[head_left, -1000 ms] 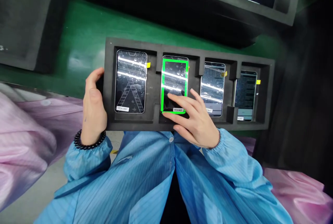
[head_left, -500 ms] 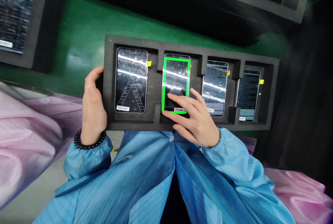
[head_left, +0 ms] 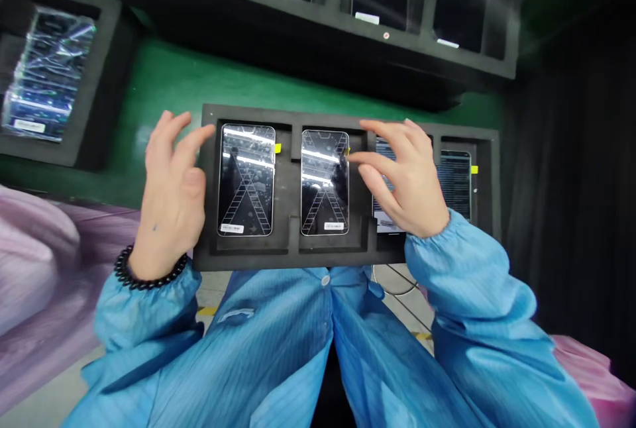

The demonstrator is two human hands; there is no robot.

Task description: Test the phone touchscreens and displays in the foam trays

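A long black foam tray [head_left: 248, 261] holds a row of smartphones in separate recesses. At its left end, my left hand [head_left: 171, 196] is raised with fingers apart, the index fingertip near the tray's upper left corner. The leftmost phone [head_left: 246, 183] shows a ladder-like line pattern in an X shape, as does the second phone [head_left: 325, 183]. My right hand [head_left: 410, 179] holds nothing; its outstretched fingers are at the second phone's right edge, by a small yellow tab. Part of the third phone [head_left: 385, 222] is hidden beneath that hand. The rightmost phone [head_left: 456, 183] shows lines of text.
A larger foam tray [head_left: 318, 14] with several dark screens stretches across the back. Another foam tray [head_left: 99, 90] at the left contains a phone in shiny film [head_left: 52, 77]. Green work surface [head_left: 169, 77] shows between them. People in pink garments sit on both sides.
The second phone's screen has gone from a green frame to the ladder-like pattern. My right hand has moved up and right off its screen. My left hand has opened beside the tray.
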